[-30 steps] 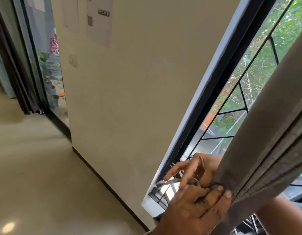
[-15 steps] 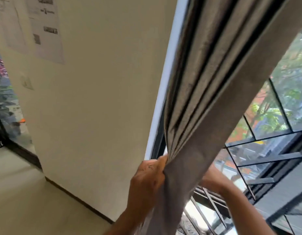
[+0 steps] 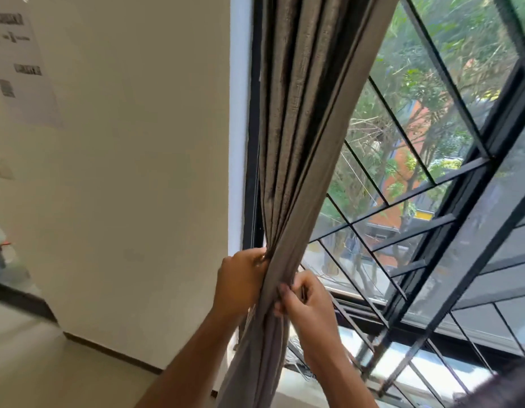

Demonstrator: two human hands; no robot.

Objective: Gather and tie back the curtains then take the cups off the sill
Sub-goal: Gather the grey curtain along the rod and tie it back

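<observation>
A grey-brown curtain (image 3: pixel 302 119) hangs bunched into folds against the left side of the window frame. My left hand (image 3: pixel 240 278) grips the gathered bundle from the left at its narrowest point. From the right, my right hand (image 3: pixel 305 301) pinches the same bundle, with a thin strip between its fingers. Below the hands the fabric (image 3: pixel 255 360) falls loose toward the sill. No cups are in view.
A black-framed window (image 3: pixel 449 219) with a diagonal metal grille fills the right side. A white sill (image 3: pixel 296 390) runs along the bottom. The cream wall (image 3: pixel 131 172) with paper notices (image 3: pixel 19 69) stands on the left, above a pale floor (image 3: pixel 34 366).
The view has swung up and to the right, from the floor and wall to the window. My right hand has come from behind the curtain to its front. Both hands stay on the gathered fabric.
</observation>
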